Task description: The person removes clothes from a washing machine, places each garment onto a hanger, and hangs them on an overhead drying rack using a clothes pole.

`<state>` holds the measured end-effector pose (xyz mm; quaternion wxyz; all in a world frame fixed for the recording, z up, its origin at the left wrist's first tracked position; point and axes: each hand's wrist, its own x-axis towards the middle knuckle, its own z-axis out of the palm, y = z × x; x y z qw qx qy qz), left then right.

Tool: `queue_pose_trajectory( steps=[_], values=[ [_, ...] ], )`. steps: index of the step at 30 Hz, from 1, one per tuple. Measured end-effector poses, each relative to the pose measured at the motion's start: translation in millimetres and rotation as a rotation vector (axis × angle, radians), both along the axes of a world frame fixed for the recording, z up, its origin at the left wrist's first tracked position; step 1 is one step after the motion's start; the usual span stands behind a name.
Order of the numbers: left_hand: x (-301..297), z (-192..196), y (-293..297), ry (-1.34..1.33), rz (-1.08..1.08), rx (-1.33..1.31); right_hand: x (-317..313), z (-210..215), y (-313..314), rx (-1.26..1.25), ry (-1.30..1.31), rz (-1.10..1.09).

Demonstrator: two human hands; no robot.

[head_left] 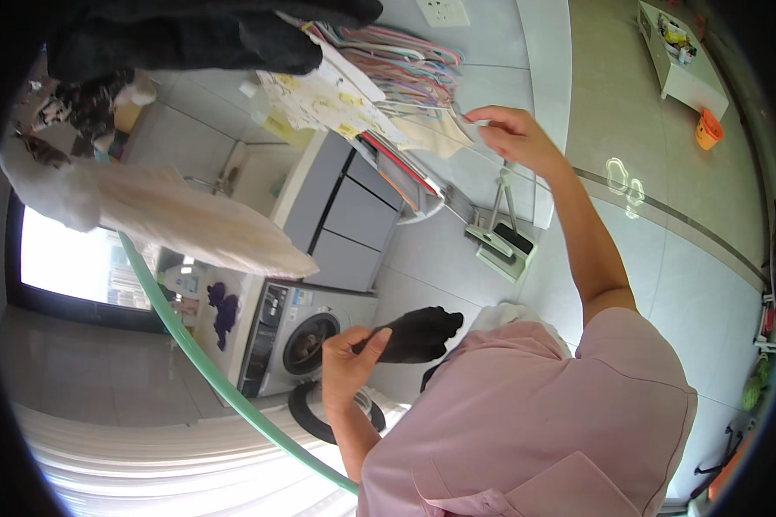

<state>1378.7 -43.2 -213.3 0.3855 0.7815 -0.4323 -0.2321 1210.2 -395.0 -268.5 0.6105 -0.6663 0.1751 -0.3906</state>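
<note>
My left hand [345,362] is closed around a bunched black cloth [418,334], its thumb pressed on top. The cloth juts out in front of my shirt; its exact kind is unclear. My right hand [519,140] is raised with the arm stretched out, thumb and forefinger pinched on a small, thin, pale thing I cannot make out. Just beside those fingertips hang a beige cloth [440,133] and a dense row of coloured clothes hangers [414,65]. A white cloth with a yellow print [319,103] hangs close to the hangers.
A black garment [181,43] and a cream towel [198,220] hang at the left. Below them stands a front-loading washing machine [289,332], its round door [306,418] swung out. A green curved pole [198,353] crosses the view. A mop or scoop set [500,241] leans by the wall.
</note>
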Motion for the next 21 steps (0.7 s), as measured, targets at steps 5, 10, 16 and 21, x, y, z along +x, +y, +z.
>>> queue_pose_trajectory(
  steps=[5, 10, 16, 21],
  values=[
    [0.4, -3.3, 9.7, -0.166, -0.087, -0.046, -69.0, -54.2, 25.6, 0.220, -0.121, 0.172],
    [-5.6, -6.3, 27.9, -0.120, -0.193, -0.111, -67.1, -62.2, 58.9, 0.195, 0.049, -0.116],
    [-12.2, -8.6, 55.6, -0.186, -0.268, -0.156, 5.2, -77.3, 99.2, 0.296, -0.212, 0.101],
    [-29.4, -0.8, 71.7, -0.261, -0.250, -0.178, 90.2, -73.6, 140.6, 0.883, -1.023, 1.139]
  ],
)
